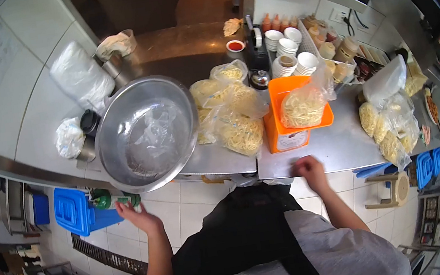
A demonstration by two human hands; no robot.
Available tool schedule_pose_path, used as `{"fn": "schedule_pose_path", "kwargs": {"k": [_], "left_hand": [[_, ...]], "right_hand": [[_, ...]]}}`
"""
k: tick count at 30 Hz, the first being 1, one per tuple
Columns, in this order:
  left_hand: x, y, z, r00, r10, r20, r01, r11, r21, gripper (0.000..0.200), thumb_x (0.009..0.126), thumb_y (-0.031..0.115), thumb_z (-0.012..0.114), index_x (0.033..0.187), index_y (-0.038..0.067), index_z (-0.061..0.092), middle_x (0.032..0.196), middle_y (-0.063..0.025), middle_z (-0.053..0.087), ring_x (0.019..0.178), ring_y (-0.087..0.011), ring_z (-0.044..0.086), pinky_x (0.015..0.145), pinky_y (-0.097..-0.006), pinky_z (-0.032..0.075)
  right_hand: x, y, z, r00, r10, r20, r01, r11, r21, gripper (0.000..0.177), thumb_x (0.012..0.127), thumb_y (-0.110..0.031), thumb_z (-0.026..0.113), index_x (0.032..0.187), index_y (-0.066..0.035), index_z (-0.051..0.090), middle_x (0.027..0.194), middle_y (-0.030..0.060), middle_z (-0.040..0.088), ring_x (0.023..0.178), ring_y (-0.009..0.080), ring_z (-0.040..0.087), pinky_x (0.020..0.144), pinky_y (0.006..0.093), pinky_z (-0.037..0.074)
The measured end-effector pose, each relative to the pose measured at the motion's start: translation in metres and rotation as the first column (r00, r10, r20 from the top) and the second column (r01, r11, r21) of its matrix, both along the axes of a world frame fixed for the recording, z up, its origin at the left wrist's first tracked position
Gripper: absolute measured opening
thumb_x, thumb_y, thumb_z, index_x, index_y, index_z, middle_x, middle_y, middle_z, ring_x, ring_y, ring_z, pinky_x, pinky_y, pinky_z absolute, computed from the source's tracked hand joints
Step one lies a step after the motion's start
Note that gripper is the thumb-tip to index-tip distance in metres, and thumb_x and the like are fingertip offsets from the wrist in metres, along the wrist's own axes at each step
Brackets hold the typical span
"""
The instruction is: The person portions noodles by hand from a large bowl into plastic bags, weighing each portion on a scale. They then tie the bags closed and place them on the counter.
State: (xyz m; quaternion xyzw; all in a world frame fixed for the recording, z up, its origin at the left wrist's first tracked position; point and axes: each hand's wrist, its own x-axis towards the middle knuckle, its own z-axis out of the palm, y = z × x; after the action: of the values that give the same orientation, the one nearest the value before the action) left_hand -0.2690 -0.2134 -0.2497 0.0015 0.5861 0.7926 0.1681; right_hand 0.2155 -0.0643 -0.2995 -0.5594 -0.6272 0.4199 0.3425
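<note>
My left hand [140,217] is held out below the large metal bowl [114,157], fingers stretched and apart, with nothing in it. Inside that bowl lie some clear plastic bags [158,129]. My right hand [310,171] is at the counter's front edge, just below the orange kitchen scale [275,124]; its fingers are curled, and whatever they may hold is hidden. A clear bag of noodles [303,107] sits in the scale's pan. Between bowl and scale are several bags of noodles [239,132] in a heap.
More bagged noodles [388,129] lie on the right of the steel counter [338,149]. Behind the scale stand stacked white cups [287,47] and sauce bottles [275,23]. A roll of plastic bags [81,75] is at the left. A stool [396,189] and blue bin [74,209] stand below.
</note>
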Motion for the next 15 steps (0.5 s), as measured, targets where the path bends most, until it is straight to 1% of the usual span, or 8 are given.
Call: {"fn": "schedule_pose_path", "kwargs": {"k": [2, 4, 7, 8, 10, 12, 13, 15], "left_hand": [[0.004, -0.007, -0.002, 0.921, 0.022, -0.388, -0.065, 0.993, -0.098, 0.06, 0.1, 0.036, 0.049, 0.148, 0.009, 0.025, 0.158, -0.011, 0.02, 0.141, -0.0315, 0.027, 0.112, -0.0518, 0.027], [0.013, -0.003, 0.014, 0.827, -0.017, -0.562, -0.076, 0.987, -0.142, 0.056, 0.1, 0.029, 0.05, 0.147, 0.008, 0.028, 0.157, -0.0119, 0.021, 0.141, -0.0302, 0.028, 0.112, -0.0488, 0.026], [0.021, 0.01, 0.036, 0.585, -0.055, -0.81, -0.126, 0.979, -0.158, 0.054, 0.098, 0.021, 0.054, 0.145, 0.005, 0.031, 0.156, -0.0147, 0.021, 0.14, -0.03, 0.029, 0.112, -0.0481, 0.026], [0.023, 0.015, 0.043, 0.457, -0.066, -0.887, -0.145, 0.978, -0.147, 0.056, 0.097, 0.02, 0.056, 0.144, 0.004, 0.03, 0.156, -0.0167, 0.018, 0.14, -0.031, 0.029, 0.112, -0.0503, 0.027], [0.036, 0.024, 0.053, 0.395, -0.074, -0.916, -0.13, 0.982, -0.136, 0.056, 0.096, 0.02, 0.058, 0.143, 0.003, 0.031, 0.156, -0.0195, 0.017, 0.14, -0.0336, 0.027, 0.112, -0.0509, 0.026], [0.048, 0.033, 0.057, 0.248, -0.073, -0.966, -0.119, 0.987, -0.105, 0.055, 0.096, 0.015, 0.058, 0.143, 0.003, 0.032, 0.157, -0.019, 0.016, 0.141, -0.033, 0.026, 0.112, -0.0485, 0.025], [0.051, 0.036, 0.055, 0.202, -0.069, -0.977, -0.101, 0.991, -0.091, 0.057, 0.095, 0.014, 0.059, 0.143, 0.003, 0.03, 0.156, -0.0222, 0.014, 0.142, -0.0355, 0.023, 0.112, -0.0503, 0.025], [0.065, 0.04, 0.056, 0.13, -0.108, -0.986, -0.075, 0.99, -0.119, 0.056, 0.094, 0.012, 0.058, 0.142, 0.003, 0.03, 0.155, -0.0229, 0.014, 0.142, -0.036, 0.023, 0.112, -0.0507, 0.025]], "right_hand": [[-0.07, -0.016, 0.065, 0.976, 0.209, 0.055, -0.216, 0.959, 0.186, 0.014, 0.081, 0.005, 0.065, 0.092, -0.004, 0.065, 0.086, 0.0092, 0.061, 0.074, 0.0199, 0.062, 0.067, 0.0304, 0.052], [-0.129, -0.003, 0.113, 0.924, 0.378, 0.054, -0.361, 0.818, 0.448, 0.02, 0.076, 0.003, 0.067, 0.093, -0.006, 0.065, 0.087, 0.0097, 0.059, 0.081, 0.0246, 0.061, 0.07, 0.0332, 0.052], [-0.213, 0.022, 0.159, 0.846, 0.529, -0.069, -0.308, 0.59, 0.746, 0.023, 0.073, 0.004, 0.07, 0.093, -0.006, 0.066, 0.095, 0.0094, 0.061, 0.087, 0.026, 0.062, 0.072, 0.0351, 0.052], [-0.241, 0.036, 0.156, 0.814, 0.578, -0.049, -0.35, 0.557, 0.753, 0.025, 0.073, 0.004, 0.07, 0.096, -0.006, 0.066, 0.099, 0.0095, 0.061, 0.09, 0.0269, 0.062, 0.076, 0.0367, 0.052], [-0.279, 0.051, 0.134, 0.793, 0.609, -0.029, -0.378, 0.528, 0.761, 0.028, 0.073, 0.004, 0.069, 0.099, -0.006, 0.066, 0.103, 0.0095, 0.061, 0.094, 0.0277, 0.061, 0.08, 0.0382, 0.052], [-0.294, 0.055, 0.118, 0.915, 0.274, 0.296, -0.396, 0.467, 0.791, 0.035, 0.073, 0.002, 0.069, 0.107, -0.006, 0.066, 0.111, 0.0095, 0.06, 0.1, 0.0296, 0.06, 0.088, 0.0418, 0.049], [-0.285, 0.05, 0.114, 0.923, 0.252, 0.291, -0.38, 0.476, 0.793, 0.035, 0.073, 0.002, 0.069, 0.107, -0.006, 0.066, 0.111, 0.0095, 0.06, 0.1, 0.0296, 0.06, 0.088, 0.0418, 0.049], [-0.241, 0.028, 0.127, 0.868, 0.458, 0.193, -0.441, 0.53, 0.724, 0.041, 0.073, 0.0, 0.07, 0.113, -0.004, 0.064, 0.113, 0.009, 0.06, 0.104, 0.0301, 0.058, 0.093, 0.0427, 0.047]]}}
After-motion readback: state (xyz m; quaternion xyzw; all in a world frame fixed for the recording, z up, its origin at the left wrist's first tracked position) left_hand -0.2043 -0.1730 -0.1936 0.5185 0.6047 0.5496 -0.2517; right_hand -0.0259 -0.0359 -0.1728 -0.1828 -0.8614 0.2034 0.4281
